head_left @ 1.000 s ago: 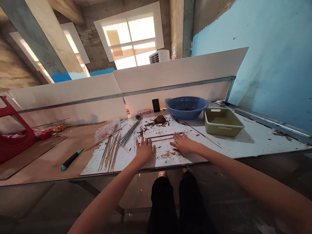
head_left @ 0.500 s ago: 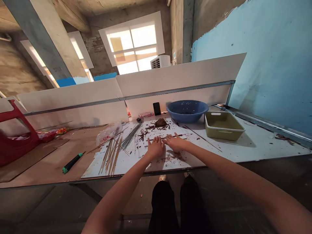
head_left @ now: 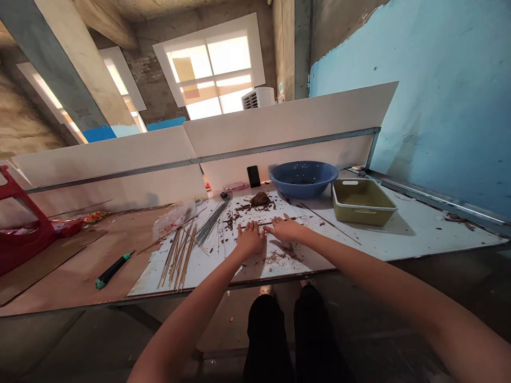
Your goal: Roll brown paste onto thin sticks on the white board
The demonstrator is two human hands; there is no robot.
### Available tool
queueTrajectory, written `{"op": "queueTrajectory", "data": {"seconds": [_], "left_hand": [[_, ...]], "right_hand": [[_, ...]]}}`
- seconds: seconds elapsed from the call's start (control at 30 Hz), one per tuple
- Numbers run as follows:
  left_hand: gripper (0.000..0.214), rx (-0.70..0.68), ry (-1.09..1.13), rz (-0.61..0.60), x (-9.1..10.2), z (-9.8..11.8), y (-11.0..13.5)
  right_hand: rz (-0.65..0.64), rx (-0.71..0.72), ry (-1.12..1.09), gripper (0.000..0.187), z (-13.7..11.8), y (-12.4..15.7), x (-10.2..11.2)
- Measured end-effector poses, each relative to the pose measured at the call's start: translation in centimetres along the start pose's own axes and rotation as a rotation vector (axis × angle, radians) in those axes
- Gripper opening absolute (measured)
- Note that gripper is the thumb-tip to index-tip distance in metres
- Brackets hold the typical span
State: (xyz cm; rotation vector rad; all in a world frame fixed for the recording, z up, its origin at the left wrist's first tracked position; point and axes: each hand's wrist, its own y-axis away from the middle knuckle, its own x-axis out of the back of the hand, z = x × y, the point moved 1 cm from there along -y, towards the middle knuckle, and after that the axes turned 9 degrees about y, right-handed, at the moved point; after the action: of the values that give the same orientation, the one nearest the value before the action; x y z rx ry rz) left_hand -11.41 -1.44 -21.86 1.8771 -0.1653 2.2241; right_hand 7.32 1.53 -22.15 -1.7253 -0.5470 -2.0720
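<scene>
My left hand [head_left: 250, 239] lies palm down on the white board, fingers stretched forward. Beside it, my right hand [head_left: 286, 229] is also flat, its fingers spread. A thin stick with dark brown stuff on it [head_left: 296, 217] runs crosswise at my fingers and is partly hidden under them. Just beyond my fingertips sits a dark brown lump [head_left: 260, 199] with crumbs and short pieces around it. Brown crumbs [head_left: 293, 251] are also scattered on the near side of my hands. Neither hand is wrapped around anything.
Left of my hands lie thin bamboo sticks [head_left: 181, 255], grey wires [head_left: 211, 221], a plastic bag [head_left: 173, 219] and a green-black handled tool [head_left: 114, 270]. A blue basin [head_left: 303, 181], an olive bin [head_left: 361, 213], a propped phone [head_left: 253, 176] and a red stool [head_left: 27, 223] stand around.
The whole view has shifted slightly, so things appear a little further left and higher. Both hands stay flat at the stick, with at most a slight movement.
</scene>
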Motion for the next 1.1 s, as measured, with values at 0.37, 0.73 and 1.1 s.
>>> {"op": "queueTrajectory", "data": {"seconds": [0.37,0.73,1.1], "left_hand": [[0.078,0.048,0.036,0.001,0.8,-0.5,-2.0],[0.083,0.113,0.083,0.014,1.6,-0.1,-2.5],[0.08,0.089,0.044,-0.04,1.4,-0.8,-1.7]], "right_hand": [[-0.045,-0.047,-0.046,0.066,1.4,-0.4,-0.4],[-0.019,-0.069,0.023,0.06,2.4,-1.5,-0.3],[-0.027,-0.019,0.046,0.061,2.5,-0.1,-0.3]]}}
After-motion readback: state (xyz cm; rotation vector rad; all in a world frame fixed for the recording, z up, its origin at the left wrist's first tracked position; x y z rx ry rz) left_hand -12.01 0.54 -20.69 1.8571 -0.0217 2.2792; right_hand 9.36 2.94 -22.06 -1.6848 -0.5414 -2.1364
